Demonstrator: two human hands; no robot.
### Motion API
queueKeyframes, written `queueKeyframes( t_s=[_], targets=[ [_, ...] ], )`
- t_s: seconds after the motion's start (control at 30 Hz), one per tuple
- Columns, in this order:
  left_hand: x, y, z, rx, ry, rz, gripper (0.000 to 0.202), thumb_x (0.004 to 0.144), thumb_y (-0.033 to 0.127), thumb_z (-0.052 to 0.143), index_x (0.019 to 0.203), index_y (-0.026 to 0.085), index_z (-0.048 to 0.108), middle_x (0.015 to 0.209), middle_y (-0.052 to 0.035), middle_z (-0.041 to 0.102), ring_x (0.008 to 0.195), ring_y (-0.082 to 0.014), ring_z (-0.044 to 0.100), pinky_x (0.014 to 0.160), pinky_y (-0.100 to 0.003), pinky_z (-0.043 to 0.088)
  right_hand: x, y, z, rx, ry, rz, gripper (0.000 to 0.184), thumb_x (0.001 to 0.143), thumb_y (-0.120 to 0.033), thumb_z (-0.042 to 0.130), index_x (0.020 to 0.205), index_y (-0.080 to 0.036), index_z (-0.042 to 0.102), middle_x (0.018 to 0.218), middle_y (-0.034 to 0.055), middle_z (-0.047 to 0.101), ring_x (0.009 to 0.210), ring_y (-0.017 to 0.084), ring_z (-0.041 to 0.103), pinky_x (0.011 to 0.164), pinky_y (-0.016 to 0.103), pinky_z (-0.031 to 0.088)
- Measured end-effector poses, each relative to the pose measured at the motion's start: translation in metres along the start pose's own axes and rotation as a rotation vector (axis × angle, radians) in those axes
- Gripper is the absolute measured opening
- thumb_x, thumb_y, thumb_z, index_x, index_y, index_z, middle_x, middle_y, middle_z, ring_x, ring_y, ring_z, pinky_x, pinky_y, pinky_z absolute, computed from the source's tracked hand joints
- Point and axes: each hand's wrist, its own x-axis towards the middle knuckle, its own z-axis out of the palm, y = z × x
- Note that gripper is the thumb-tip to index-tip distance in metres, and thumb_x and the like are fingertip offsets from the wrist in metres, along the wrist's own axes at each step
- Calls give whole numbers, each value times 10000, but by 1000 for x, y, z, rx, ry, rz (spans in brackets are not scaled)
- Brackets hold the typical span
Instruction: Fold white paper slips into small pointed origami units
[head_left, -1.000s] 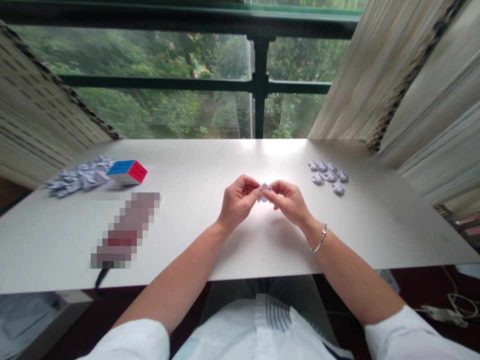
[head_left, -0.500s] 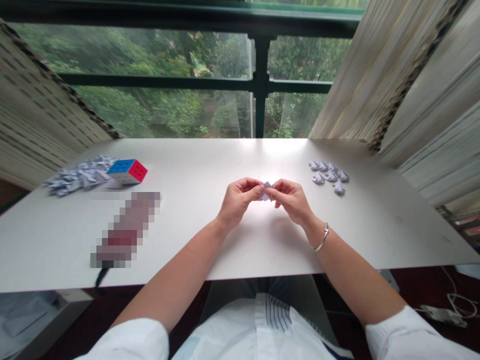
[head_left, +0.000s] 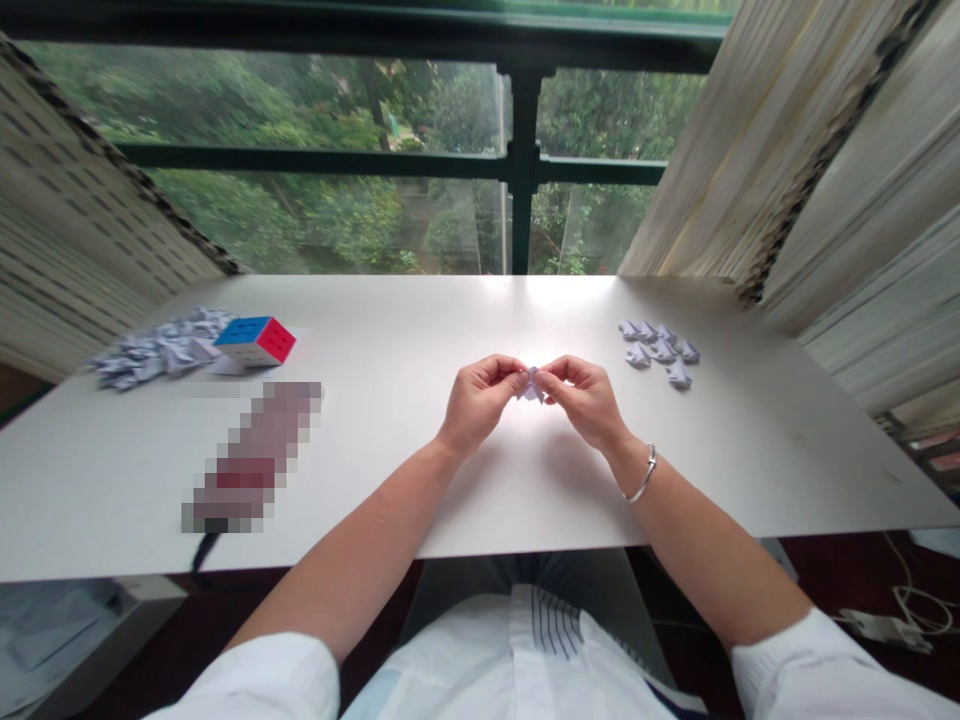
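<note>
Between my two hands is a small folded piece of white paper (head_left: 532,391), held above the white table. My left hand (head_left: 484,398) pinches its left side with thumb and fingers. My right hand (head_left: 581,398), with a silver bangle on the wrist, pinches the right side. The fingertips hide part of the folds. To the right of my hands lie several folded paper pieces (head_left: 664,350) in a loose group. At the far left is a heap of folded paper pieces (head_left: 161,350).
A blue, red and white puzzle cube (head_left: 255,342) stands by the heap on the left. Nearer to me lies a pixelated long object (head_left: 255,455) with a black strap at the table's (head_left: 360,555) front edge. A window and curtains (head_left: 697,150) border the table.
My fingers have shifted slightly on the folded paper, and its lower part now shows two points spread apart. The things on the table have stayed put.
</note>
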Motion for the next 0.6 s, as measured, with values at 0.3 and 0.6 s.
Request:
queueKeyframes(
  t_s=[0.3, 0.6],
  targets=[
    [0, 3, 0, 9, -13, -60, 265, 675, 356, 839, 764, 138, 717, 681, -33, 690, 613, -127, 605, 625, -273, 494, 1, 0, 2, 76, -18, 126, 356, 720, -511, 778, 789, -171, 695, 698, 20, 690, 635, 127, 623, 556, 242, 520],
    [0, -4, 0, 70, 6, -2, 255, 715, 369, 802, 762, 149, 683, 683, -22, 668, 614, -128, 600, 608, -265, 480, -1, 0, 3, 35, -54, 92, 370, 729, -523, 763, 769, -169, 661, 694, 6, 654, 636, 118, 595, 563, 244, 542]
  ],
)
